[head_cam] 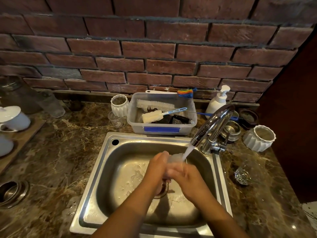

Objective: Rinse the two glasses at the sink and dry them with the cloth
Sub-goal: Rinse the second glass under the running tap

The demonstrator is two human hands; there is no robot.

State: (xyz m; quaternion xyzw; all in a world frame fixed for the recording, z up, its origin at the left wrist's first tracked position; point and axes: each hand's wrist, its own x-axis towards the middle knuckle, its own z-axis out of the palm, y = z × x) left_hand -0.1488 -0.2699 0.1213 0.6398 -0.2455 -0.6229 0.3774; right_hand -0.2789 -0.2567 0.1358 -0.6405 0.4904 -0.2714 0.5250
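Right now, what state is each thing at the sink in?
Clear glass tumbler: gripped by left hand and right hand under the water.
Curved chrome tap: running onto the tumbler.
Stainless steel sink: wet, foamy.
Second clear glass with cut base: on the marble counter right of the sink, untouched.
Clear plastic tub: lidless, holding brushes.
White pump bottle: upright.

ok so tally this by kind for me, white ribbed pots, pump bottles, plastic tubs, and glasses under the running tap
white ribbed pots: 2
pump bottle: 1
plastic tub: 1
glass under the tap: 1
total: 5
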